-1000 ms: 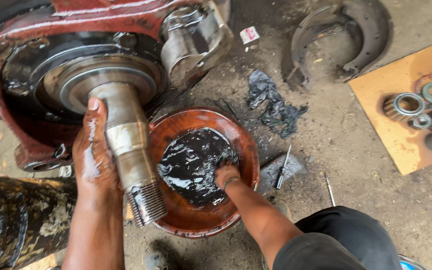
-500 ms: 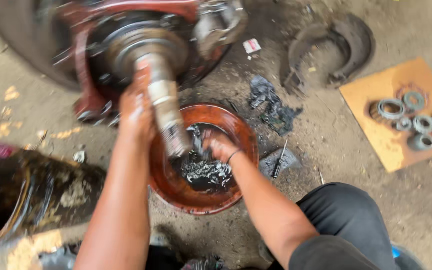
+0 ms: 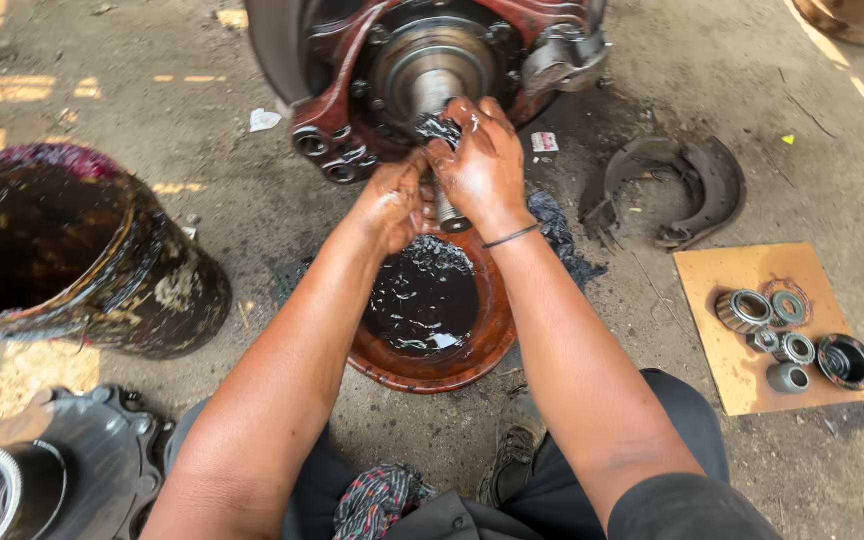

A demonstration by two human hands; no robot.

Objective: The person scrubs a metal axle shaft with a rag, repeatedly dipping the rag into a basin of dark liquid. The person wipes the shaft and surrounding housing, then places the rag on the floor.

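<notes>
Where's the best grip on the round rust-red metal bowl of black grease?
Probably the near rim of the rust-red metal bowl, gripped from the person's side: it sits exposed, while the far rim lies under the left hand, right hand and steel axle spindle.

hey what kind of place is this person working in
Most likely a heavy-vehicle repair yard: a bare axle spindle being worked by both hands, brake shoes on the dirt ground, bearings laid out on cardboard.

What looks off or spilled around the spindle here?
Dark stains on the ground around the red-brown bowl of black liquid. Brake shoes lie loose in the dirt. Both the left hand and right hand on the spindle are grease-smeared.
</notes>
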